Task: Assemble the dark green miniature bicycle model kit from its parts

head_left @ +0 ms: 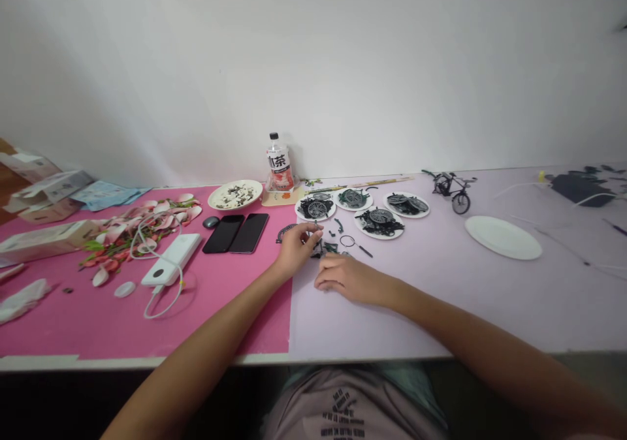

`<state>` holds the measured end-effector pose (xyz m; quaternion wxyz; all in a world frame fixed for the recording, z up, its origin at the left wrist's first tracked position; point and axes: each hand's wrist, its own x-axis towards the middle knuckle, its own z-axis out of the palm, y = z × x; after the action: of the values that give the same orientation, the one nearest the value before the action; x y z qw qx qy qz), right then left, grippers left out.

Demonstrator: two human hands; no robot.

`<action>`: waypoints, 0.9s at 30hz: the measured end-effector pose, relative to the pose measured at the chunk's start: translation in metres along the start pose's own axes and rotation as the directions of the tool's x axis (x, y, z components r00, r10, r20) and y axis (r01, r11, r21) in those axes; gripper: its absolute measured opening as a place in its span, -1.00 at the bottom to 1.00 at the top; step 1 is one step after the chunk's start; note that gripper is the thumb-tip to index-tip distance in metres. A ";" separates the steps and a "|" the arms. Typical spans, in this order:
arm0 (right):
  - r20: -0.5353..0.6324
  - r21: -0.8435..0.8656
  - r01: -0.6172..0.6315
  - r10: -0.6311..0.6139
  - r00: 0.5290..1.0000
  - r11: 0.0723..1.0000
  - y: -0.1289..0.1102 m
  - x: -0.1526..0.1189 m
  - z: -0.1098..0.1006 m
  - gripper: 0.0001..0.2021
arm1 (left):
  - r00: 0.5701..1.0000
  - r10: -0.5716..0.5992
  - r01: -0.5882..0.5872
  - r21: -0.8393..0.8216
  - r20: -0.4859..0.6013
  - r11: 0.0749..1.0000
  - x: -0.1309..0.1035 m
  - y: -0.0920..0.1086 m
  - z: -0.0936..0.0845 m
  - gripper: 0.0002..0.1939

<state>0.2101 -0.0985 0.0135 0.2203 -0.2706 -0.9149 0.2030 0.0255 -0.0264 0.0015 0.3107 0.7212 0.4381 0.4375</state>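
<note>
Just on the near side of the plate (298,208) of dark wheels (317,210), small dark parts (330,248) sit between the left hand (296,251) and right hand (349,278), whose fingers are bent, but I can't tell if they pinch anything.

small parts (331,248): plastic-looking | phones (255,234): glossy, glass-smooth | power bank (175,256): smooth plastic | bottle (281,166): clear shiny plastic | box (53,241): matt card | oval plate (503,237): smooth, looks plastic | wall (313,74): smooth, matt | shirt (355,404): cloth

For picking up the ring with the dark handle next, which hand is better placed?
Right, probably: the right hand is close by the ring with the dark handle, while the left hand is farther off, over small dark parts.
</note>
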 end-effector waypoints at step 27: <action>-0.625 -0.046 -0.224 0.147 0.766 0.973 0.036 0.001 -0.007 -0.63 | 0.940 -0.203 0.300 -0.377 0.275 0.876 -0.008 0.019 0.006 -0.45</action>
<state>0.2273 -0.0679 0.0017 0.4698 -0.4237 -0.7713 0.0695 0.0358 -0.0416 0.0121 0.5587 0.6207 0.3875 0.3904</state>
